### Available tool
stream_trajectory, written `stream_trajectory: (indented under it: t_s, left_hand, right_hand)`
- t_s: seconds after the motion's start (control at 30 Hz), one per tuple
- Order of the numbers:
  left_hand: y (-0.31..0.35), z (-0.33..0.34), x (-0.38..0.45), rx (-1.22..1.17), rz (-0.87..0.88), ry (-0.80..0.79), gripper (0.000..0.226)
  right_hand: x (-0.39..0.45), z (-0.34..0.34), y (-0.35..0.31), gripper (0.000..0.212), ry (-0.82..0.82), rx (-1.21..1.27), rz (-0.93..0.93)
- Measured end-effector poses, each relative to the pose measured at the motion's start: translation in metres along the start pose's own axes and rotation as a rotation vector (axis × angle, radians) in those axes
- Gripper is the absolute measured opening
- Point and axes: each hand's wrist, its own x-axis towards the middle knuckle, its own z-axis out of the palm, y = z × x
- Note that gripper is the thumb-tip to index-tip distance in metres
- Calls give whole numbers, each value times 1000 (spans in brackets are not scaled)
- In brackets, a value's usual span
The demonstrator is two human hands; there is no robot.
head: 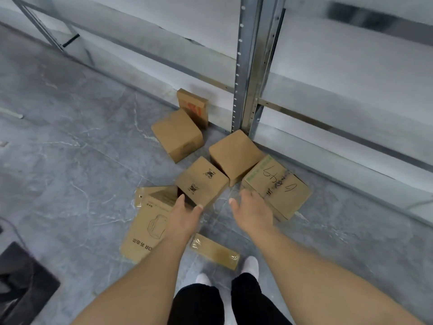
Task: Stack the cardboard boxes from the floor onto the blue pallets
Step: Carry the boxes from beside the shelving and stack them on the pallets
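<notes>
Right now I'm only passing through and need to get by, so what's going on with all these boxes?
A person is bending over a scatter of cardboard boxes on the grey floor beside a metal rack. Both hands are open: the left hand and right hand reach toward the small printed box in the middle. Nothing is lifted yet, and no pallet is in view.

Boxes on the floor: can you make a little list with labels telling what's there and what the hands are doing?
boxes: several cardboard boxes scattered on the grey floor by a metal shelf post
middle box: has small black logos
scribbled box: handwriting on top
flat box: lying by the left hand
left hand: open, reaching toward the middle box
right hand: open, beside the scribbled box
blue pallets: not in view
</notes>
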Motion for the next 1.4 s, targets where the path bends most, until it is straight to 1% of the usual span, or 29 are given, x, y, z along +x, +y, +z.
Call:
stream_trajectory:
  t_s: [0.17,0.27,0.37,0.43,0.57,0.77,0.93,1.07,1.1,1.2,1.27,1.4]
  left_hand:
    - [-9,5,47,48,3,-56,70]
    - [-24,4,81,95,3,-105,72]
    - [-38,4,130,169,4,-174,72]
    - [-48,7,169,213,17,-199,70]
    - [-71,19,248,293,84,-177,60]
    - [-109,65,365,310,80,-197,64]
    - [-133,105,446,405,68,-182,77]
    - [-149,129,479,427,40,-160,79]
    - [-153,133,484,433,19,-164,77]
    - [-165,143,492,437,-33,-172,60]
    - [-166,147,492,442,-35,-154,57]
    - [-151,146,477,463,-9,-147,52]
  right_hand:
    - [30,31,-6,53,-84,52,127]
    - [51,57,-16,52,-123,93,213]
    - [80,90,-24,51,-135,166,338]
    - [104,118,-27,53,-152,213,419]
    - [154,186,-24,54,-168,304,532]
    - [218,295,-6,46,-173,397,634]
    - [262,370,12,46,-181,441,664]
    - [286,409,21,45,-168,460,669]
    - [290,417,23,45,-169,466,670]
    - [297,431,26,44,-193,515,648]
    - [299,432,29,42,-201,568,639]
    - [289,415,39,40,-145,688,676]
